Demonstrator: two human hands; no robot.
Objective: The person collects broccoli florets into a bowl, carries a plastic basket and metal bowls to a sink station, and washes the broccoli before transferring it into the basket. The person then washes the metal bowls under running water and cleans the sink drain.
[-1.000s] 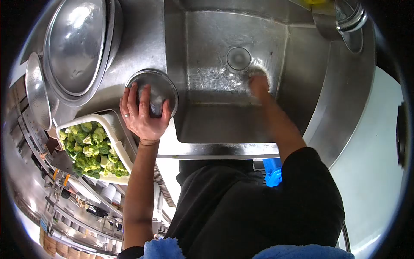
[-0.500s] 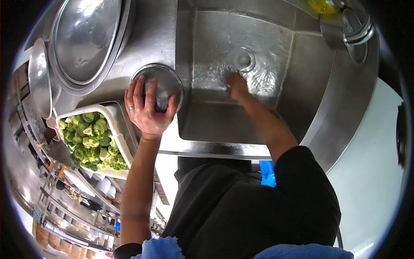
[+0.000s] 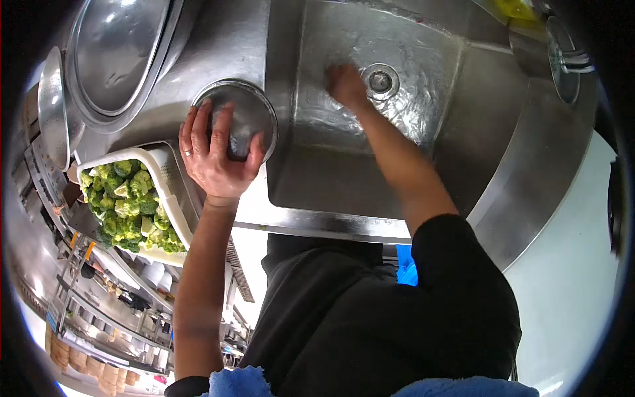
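Note:
My left hand (image 3: 217,153) rests on a round metal bowl (image 3: 249,114) on the counter at the sink's left edge. Its fingers are spread over the near part of the bowl, and a ring shows on one finger. My right hand (image 3: 345,86) is low inside the metal sink (image 3: 331,182), left of the round drain (image 3: 380,81). Motion blurs that hand, so its fingers cannot be made out. Shallow water ripples and shines on the sink floor around it.
A white basket (image 3: 165,188) of broccoli florets (image 3: 132,208) stands left of my left arm. Behind it are a large oval metal vessel (image 3: 119,53) and a perforated metal colander (image 3: 53,109). At the far right corner a clear round object (image 3: 563,59) stands near something yellow (image 3: 516,8).
My right hand has moved left and away from me across the sink floor, uncovering the drain's near side. My left hand stays on the bowl. The whole view has shifted slightly.

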